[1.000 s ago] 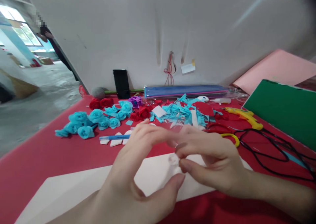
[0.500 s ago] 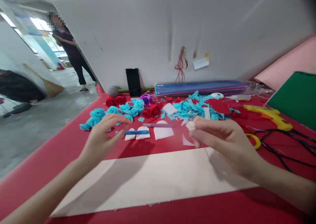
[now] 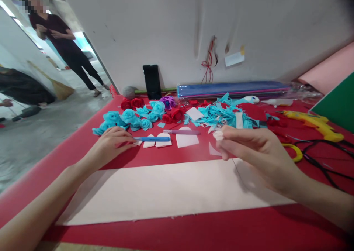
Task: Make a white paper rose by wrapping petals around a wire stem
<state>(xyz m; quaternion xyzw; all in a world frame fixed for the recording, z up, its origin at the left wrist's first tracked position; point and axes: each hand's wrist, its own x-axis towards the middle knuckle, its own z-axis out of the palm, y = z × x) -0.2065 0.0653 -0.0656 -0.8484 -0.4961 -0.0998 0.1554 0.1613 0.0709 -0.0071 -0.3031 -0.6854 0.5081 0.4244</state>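
Observation:
My right hand (image 3: 249, 147) pinches a small white paper flower bud (image 3: 218, 134) between thumb and fingers. A thin dark wire (image 3: 236, 167) shows below this hand. My left hand (image 3: 114, 142) rests low over the red table, thumb and fingertips closing on a small white petal (image 3: 138, 142) at the left end of a blue pen (image 3: 153, 139). That pen lies across more white petals (image 3: 163, 144). Beside them a light purple pen (image 3: 181, 132) lies over a larger stack of white petals (image 3: 187, 140). In front of both hands stretches a long pale strip (image 3: 166, 190).
Blue crepe roses (image 3: 112, 118), red roses (image 3: 177, 114) and blue scraps (image 3: 218, 112) lie behind. A phone (image 3: 152, 82) leans on the wall. A yellow glue gun (image 3: 315, 121), scissors with a yellow handle (image 3: 297, 153) and black cords (image 3: 318, 162) are right. A person (image 3: 61, 40) stands far left.
My left hand has come down onto the petal by the blue pen, its fingers drawing together. My right hand still holds the white bud. The view has shifted, and the standing person appears nearer.

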